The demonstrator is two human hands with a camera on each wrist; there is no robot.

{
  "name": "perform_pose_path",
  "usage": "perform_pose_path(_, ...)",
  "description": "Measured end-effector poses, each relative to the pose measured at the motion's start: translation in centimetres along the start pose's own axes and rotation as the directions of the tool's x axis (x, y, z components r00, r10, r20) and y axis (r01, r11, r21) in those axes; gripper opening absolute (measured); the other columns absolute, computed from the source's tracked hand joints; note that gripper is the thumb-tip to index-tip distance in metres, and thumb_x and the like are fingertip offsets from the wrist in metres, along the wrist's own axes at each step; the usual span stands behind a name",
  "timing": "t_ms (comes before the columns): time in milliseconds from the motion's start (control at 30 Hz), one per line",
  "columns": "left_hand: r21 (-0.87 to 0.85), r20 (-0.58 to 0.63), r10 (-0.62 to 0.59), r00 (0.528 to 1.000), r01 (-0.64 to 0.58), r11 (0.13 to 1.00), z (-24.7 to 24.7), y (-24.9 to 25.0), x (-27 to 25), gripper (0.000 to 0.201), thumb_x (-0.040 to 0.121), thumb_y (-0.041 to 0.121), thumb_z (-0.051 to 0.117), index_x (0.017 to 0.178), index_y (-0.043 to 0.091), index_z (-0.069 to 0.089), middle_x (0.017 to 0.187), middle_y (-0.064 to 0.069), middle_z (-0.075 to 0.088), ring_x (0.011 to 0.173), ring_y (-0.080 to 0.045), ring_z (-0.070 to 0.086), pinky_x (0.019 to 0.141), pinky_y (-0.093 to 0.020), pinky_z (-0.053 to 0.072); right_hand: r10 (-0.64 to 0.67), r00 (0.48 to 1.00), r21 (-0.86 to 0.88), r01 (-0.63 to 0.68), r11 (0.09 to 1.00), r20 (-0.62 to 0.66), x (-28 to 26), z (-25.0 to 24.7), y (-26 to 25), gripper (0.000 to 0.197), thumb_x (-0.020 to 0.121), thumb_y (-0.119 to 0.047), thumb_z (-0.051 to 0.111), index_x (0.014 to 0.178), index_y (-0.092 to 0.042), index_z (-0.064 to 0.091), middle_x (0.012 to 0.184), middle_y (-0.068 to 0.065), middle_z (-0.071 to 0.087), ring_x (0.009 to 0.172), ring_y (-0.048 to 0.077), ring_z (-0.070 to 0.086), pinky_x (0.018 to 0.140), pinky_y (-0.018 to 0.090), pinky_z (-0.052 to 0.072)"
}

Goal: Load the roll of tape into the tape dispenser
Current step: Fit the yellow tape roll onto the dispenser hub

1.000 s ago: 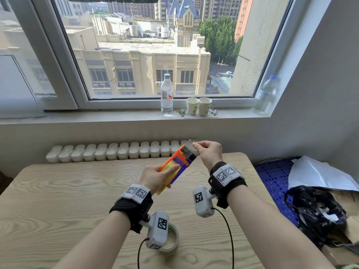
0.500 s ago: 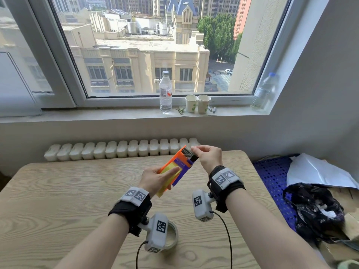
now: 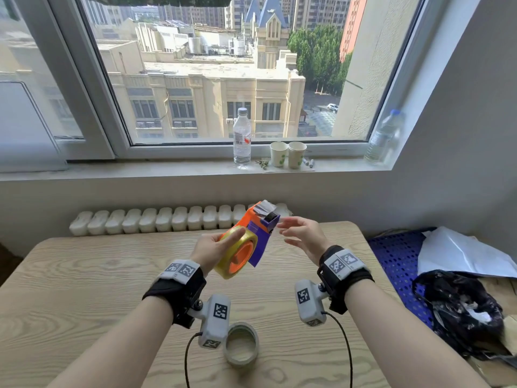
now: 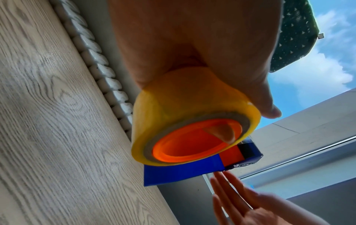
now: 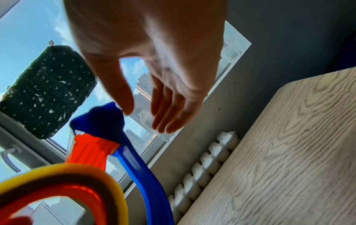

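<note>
Gripping the tape dispenser (image 3: 253, 239) and its seated yellow tape roll (image 3: 233, 257) with our left hand (image 3: 208, 249), we keep the right hand (image 3: 303, 235) spread, empty; threading the tape end seems next.

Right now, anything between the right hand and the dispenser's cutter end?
Nothing visible. The right hand is open beside the tape dispenser, fingers close to its blue cutter end, with only air between. The left hand holds the dispenser by the yellow tape roll.
</note>
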State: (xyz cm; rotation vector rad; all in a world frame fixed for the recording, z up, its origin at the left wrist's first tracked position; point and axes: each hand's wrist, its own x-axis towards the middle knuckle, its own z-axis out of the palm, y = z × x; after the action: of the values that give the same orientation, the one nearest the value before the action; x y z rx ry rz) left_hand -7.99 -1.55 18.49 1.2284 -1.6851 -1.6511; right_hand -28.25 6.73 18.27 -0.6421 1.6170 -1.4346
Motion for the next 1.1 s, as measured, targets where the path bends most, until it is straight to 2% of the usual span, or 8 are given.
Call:
perform_pose_path(100, -0.032, 0.022, 0.01, 1.0, -0.01, 0.999, -0.1, 0.4, 0.3, 0.036, 0.075, 0.048, 0.066, 0.065, 0.013, 0.068, 0.048, 0.001, 0.067, 0.048, -0.017, 0.06, 0.056, -0.028, 0.047, 0.019, 0.99, -0.061, -0.011, 0.998, 0.137, -0.4, 1.1, -0.1, 0.037, 0.079, 0.003, 0.064, 0.115, 0.0, 0.059, 0.101, 0.007, 0.064, 0.093, 0.018, 0.06, 0.082, 0.03, 0.049)
perform_pose_path(200, -0.061, 0.035, 0.009, 0.999, -0.007, 0.998, 0.1, 0.8, 0.4, 0.039, 0.078, 0.046, 0.064, 0.067, 0.009, 0.066, 0.046, -0.002, 0.065, 0.042, -0.015, 0.058, 0.053, -0.028, 0.046, -0.003, 0.984, -0.1, 0.021, 0.995, 0.176, -0.7, 2.2, -0.1, 0.035, 0.077, -0.001, 0.07, 0.111, 0.0, 0.062, 0.102, 0.01, 0.066, 0.094, 0.021, 0.062, 0.088, 0.034, 0.051)
perform_pose_path(400, -0.078, 0.04, 0.029, 0.999, -0.026, 0.997, 0.2, 1.4, 0.4, 0.043, 0.077, 0.048, 0.064, 0.073, 0.005, 0.067, 0.05, -0.006, 0.066, 0.042, -0.017, 0.059, 0.053, -0.029, 0.048, -0.048, 0.98, -0.103, 0.069, 0.992, 0.194, -1.0, 3.0, -0.2, 0.031, 0.079, 0.002, 0.067, 0.109, 0.008, 0.06, 0.086, 0.007, 0.066, 0.077, 0.016, 0.063, 0.071, 0.02, 0.056)
perform_pose_path(567, -0.101, 0.053, 0.027, 0.998, -0.022, 0.995, 0.1, 1.9, 0.5, 0.049, 0.071, 0.054, 0.063, 0.068, 0.005, 0.064, 0.045, -0.007, 0.063, 0.039, -0.017, 0.057, 0.05, -0.028, 0.046, -0.044, 0.969, -0.053, 0.059, 0.997, 0.244, -1.0, 2.9, -0.3, 0.024, 0.077, 0.008, 0.066, 0.1, 0.001, 0.063, 0.089, 0.01, 0.067, 0.08, 0.02, 0.066, 0.073, 0.025, 0.059)
perform_pose_path(700, -0.164, 0.037, -0.013, 0.999, 0.019, 0.986, 0.1, 2.2, 0.7, 0.049, 0.076, 0.051, 0.064, 0.068, 0.003, 0.062, 0.044, -0.007, 0.059, 0.039, -0.019, 0.054, 0.051, -0.029, 0.045, -0.048, 0.945, -0.009, 0.053, 0.999, 0.324, -1.2, 3.1, -0.1, 0.032, 0.074, 0.018, 0.06, 0.093, -0.008, 0.063, 0.094, 0.009, 0.066, 0.085, 0.023, 0.065, 0.076, 0.029, 0.059)
perform_pose_path(900, -0.35, 0.128, -0.097, 0.987, 0.137, 0.927, -0.4, 2.3, 1.4, 0.046, 0.077, 0.054, 0.062, 0.078, 0.007, 0.059, 0.046, 0.0, 0.047, 0.037, -0.013, 0.044, 0.048, -0.028, 0.042, 0.009, 0.859, 0.09, -0.064, 0.994, 0.512, -1.0, 2.1, -0.6, 0.039, 0.074, 0.01, 0.063, 0.108, -0.009, 0.063, 0.105, 0.009, 0.066, 0.097, 0.023, 0.064, 0.088, 0.034, 0.055)
perform_pose_path(1033, -0.419, 0.252, -0.191, 0.949, 0.285, 0.862, -0.6, 2.1, 1.2, 0.05, 0.081, 0.057, 0.055, 0.053, 0.016, 0.058, 0.044, 0.003, 0.038, 0.045, -0.011, 0.035, 0.063, -0.028, 0.041, 0.046, 0.816, 0.069, -0.104, 0.992, 0.576, -1.2, 2.3, -1.1, 0.038, 0.069, 0.004, 0.065, 0.106, -0.006, 0.061, 0.104, 0.01, 0.066, 0.099, 0.024, 0.063, 0.089, 0.031, 0.055)
perform_pose_path(1100, -0.424, 0.245, -0.212, 0.946, 0.301, 0.854, -0.6, 2.0, 1.3, 0.051, 0.082, 0.059, 0.052, 0.054, 0.016, 0.056, 0.044, 0.004, 0.038, 0.047, -0.011, 0.035, 0.064, -0.028, 0.041, 0.059, 0.816, 0.059, -0.113, 0.992, 0.575, -1.2, 2.4, -1.0, 0.035, 0.07, 0.004, 0.065, 0.105, -0.003, 0.061, 0.104, 0.011, 0.066, 0.101, 0.027, 0.063, 0.089, 0.031, 0.055)
